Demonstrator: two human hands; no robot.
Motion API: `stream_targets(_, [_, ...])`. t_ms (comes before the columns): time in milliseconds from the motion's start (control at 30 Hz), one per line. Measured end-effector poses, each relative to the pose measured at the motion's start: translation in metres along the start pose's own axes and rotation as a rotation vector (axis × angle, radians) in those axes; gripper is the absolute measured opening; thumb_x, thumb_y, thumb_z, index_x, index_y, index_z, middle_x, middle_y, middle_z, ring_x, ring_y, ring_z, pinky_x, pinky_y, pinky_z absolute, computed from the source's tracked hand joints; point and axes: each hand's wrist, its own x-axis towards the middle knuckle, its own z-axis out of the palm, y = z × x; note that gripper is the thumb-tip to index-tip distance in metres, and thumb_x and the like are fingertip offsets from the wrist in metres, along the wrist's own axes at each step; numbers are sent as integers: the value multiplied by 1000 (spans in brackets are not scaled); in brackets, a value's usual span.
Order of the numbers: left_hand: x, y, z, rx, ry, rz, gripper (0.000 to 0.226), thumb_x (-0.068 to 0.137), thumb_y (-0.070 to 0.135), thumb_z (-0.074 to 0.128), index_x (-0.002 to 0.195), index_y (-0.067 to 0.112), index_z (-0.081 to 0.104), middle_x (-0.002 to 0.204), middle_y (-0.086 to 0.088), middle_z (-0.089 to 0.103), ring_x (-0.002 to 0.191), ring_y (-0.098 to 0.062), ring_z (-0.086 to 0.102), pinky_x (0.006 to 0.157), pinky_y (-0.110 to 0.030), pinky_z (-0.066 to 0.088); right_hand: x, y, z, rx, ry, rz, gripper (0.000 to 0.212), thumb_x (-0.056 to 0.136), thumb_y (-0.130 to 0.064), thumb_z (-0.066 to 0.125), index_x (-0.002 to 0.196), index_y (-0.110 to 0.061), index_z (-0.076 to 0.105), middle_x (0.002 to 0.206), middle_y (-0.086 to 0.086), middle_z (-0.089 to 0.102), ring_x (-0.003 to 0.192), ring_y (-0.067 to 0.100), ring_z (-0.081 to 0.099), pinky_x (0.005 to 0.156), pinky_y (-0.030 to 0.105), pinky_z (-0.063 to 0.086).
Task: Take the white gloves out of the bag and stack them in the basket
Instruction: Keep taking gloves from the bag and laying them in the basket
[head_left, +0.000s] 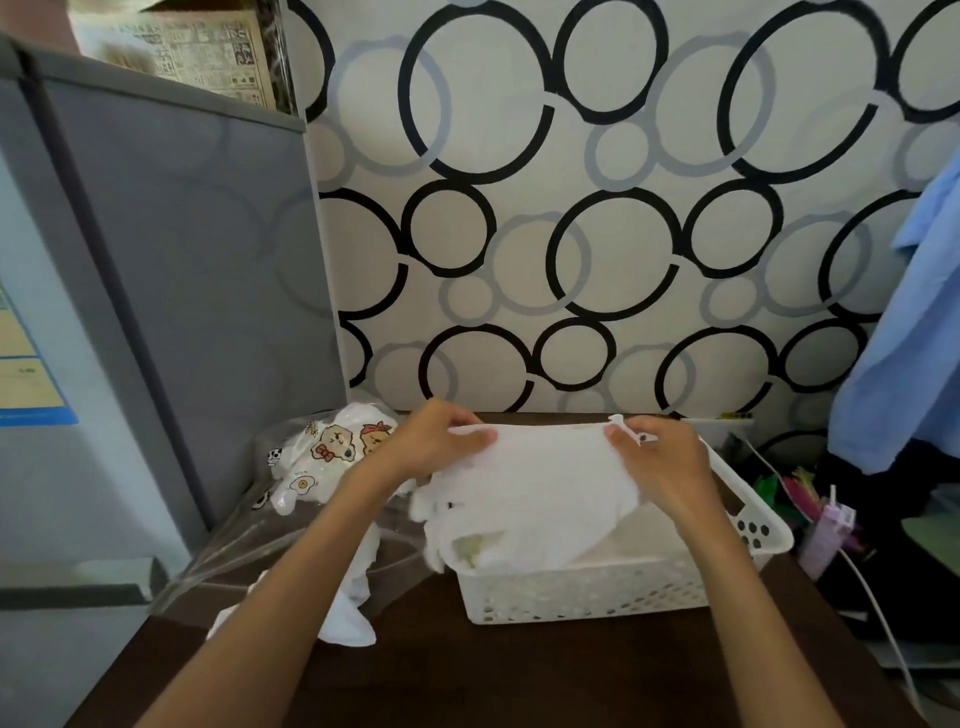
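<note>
Here a bundle of white gloves (524, 488) hangs over the white perforated basket (587, 592), which sits toward the desk's right edge. The left hand (431, 441) pinches the bundle's upper left corner, fingers closed on the cloth; the right hand (660, 457) clamps its upper right corner. Left of the basket lies the clear cartoon-printed bag (311, 467), with loose gloves (348, 618) spilling onto the dark desk (467, 686).

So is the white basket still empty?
No: the white basket already holds a pile of white gloves, and both hands are holding another white glove over it.
</note>
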Motion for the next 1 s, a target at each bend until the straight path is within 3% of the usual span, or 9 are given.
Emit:
stream_targets(167, [28, 10, 12, 211, 58, 10, 26, 86, 45, 65, 90, 22, 74, 68, 10, 65, 68, -11, 59, 72, -34, 51, 16, 19, -13, -113, 107, 12, 31, 92, -29, 59, 113, -8, 68, 113, 12, 66, 95, 24, 55, 84, 30, 37])
stream_targets(333, [39, 23, 30, 395, 176, 96, 23, 86, 44, 65, 98, 26, 73, 99, 7, 70, 95, -17, 62, 74, -29, 44, 18, 27, -20, -194, 185, -8, 29, 90, -31, 61, 109, -10, 69, 108, 15, 68, 99, 31, 58, 79, 30, 37])
stream_targets(467, [38, 24, 39, 481, 280, 161, 23, 85, 42, 68, 100, 26, 68, 98, 9, 70, 95, -13, 63, 78, -29, 48, 18, 29, -26, -250, 249, -14, 29, 89, -30, 63, 109, -10, 69, 110, 15, 68, 98, 32, 59, 78, 31, 39])
stream_targets(567, [30, 21, 35, 471, 359, 228, 22, 89, 38, 64, 107, 26, 65, 105, 12, 68, 99, -9, 61, 72, -24, 39, 22, 31, -29, -278, 240, 2, 32, 86, -32, 66, 112, -14, 67, 109, 13, 68, 100, 31, 60, 76, 31, 41])
stream_targets(633, [20, 21, 27, 428, 301, 305, 24, 94, 37, 56, 114, 26, 63, 114, 11, 64, 106, -9, 59, 76, -24, 40, 22, 29, -27, -308, 207, 13, 37, 86, -33, 67, 119, -16, 62, 109, 10, 68, 104, 30, 59, 80, 34, 44])
stream_targets(733, [3, 23, 17, 434, -88, 311, 54, 93, 56, 44, 140, 32, 42, 147, 9, 41, 133, -13, 38, 105, -38, 37, 23, 23, -27, -332, 203, -91, 41, 84, -27, 69, 123, -17, 58, 116, 9, 61, 111, 29, 53, 81, 35, 43])
stream_targets(833, [-11, 22, 23, 653, -362, 199, 83, 86, 71, 36, 153, 31, 5, 161, 10, 3, 147, -15, 8, 118, -40, 10, 23, 16, -29, -358, -138, -133, 48, 80, -29, 73, 125, -26, 56, 124, 6, 55, 116, 24, 49, 91, 37, 42])
stream_targets(933, [-15, 15, 35, 788, -437, 145, 91, 85, 75, 32, 152, 30, -8, 160, 8, -9, 148, -17, 1, 118, -40, 3, 15, 13, -22, -724, -622, -43, 82, 78, -50, 69, 146, -36, 25, 152, 3, 25, 141, 29, 17, 113, 46, 22])
stream_targets(1000, [-15, 14, 41, 824, -422, 151, 91, 85, 75, 32, 152, 28, -8, 160, 6, -9, 148, -17, -1, 118, -40, 0, 11, 14, -16, -880, -734, -17, 82, 85, -48, 61, 149, -35, 11, 155, 2, 13, 143, 30, 7, 113, 45, 18])
